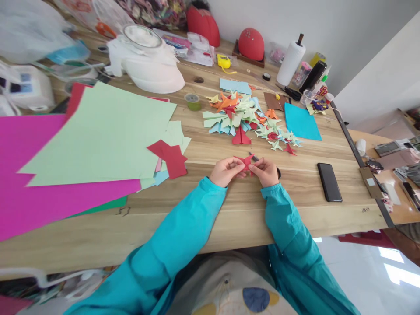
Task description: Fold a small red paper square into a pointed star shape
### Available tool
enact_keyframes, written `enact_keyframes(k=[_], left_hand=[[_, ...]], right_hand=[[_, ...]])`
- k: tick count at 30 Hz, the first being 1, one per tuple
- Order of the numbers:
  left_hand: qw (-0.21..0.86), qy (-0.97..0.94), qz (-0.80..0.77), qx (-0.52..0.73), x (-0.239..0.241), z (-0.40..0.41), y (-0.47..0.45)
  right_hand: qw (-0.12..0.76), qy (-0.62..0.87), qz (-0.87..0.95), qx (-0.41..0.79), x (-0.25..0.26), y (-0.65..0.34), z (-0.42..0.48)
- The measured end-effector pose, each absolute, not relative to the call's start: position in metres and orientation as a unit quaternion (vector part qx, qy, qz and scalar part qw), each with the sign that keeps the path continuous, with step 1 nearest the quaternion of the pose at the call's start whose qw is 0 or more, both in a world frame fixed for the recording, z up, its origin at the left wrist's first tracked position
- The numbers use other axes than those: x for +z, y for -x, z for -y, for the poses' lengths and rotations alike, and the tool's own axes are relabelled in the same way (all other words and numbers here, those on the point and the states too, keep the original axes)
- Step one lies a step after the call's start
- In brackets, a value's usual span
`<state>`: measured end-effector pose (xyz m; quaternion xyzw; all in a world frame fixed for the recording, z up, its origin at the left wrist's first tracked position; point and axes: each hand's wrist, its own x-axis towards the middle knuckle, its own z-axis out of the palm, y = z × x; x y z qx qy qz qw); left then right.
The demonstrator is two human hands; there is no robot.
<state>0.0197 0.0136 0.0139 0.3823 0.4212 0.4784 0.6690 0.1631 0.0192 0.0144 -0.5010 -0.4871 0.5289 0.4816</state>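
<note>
Between my two hands I hold a small red folded paper piece (246, 162), with pointed ends like a star or plane. My left hand (227, 170) pinches its left side, and my right hand (265, 171) pinches its right side. Partly hidden behind my right hand lies a pair of dark-handled scissors (278, 172). Just beyond my hands spreads a heap of folded paper pieces (241, 113) in pale green, orange, red and light blue. A red folded paper plane (241, 136) sits at the heap's near edge.
Left lie large pale green sheets (108, 135) over a magenta sheet (65, 205), with red paper scraps (173, 159) beside them. A black phone (329, 182) and blue paper (302, 121) are on the right. Farther back stand a white paper form (147, 61) and a paper roll (291, 62).
</note>
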Motion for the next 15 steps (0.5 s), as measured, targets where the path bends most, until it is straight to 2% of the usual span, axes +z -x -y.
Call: enact_keyframes(k=[15], left_hand=[[0.649,-0.405,-0.433,0.477,0.0156,-0.0123,-0.0204]], right_hand=[[0.469,0.498,0.482,0.547,0.0171,-0.1619,-0.018]])
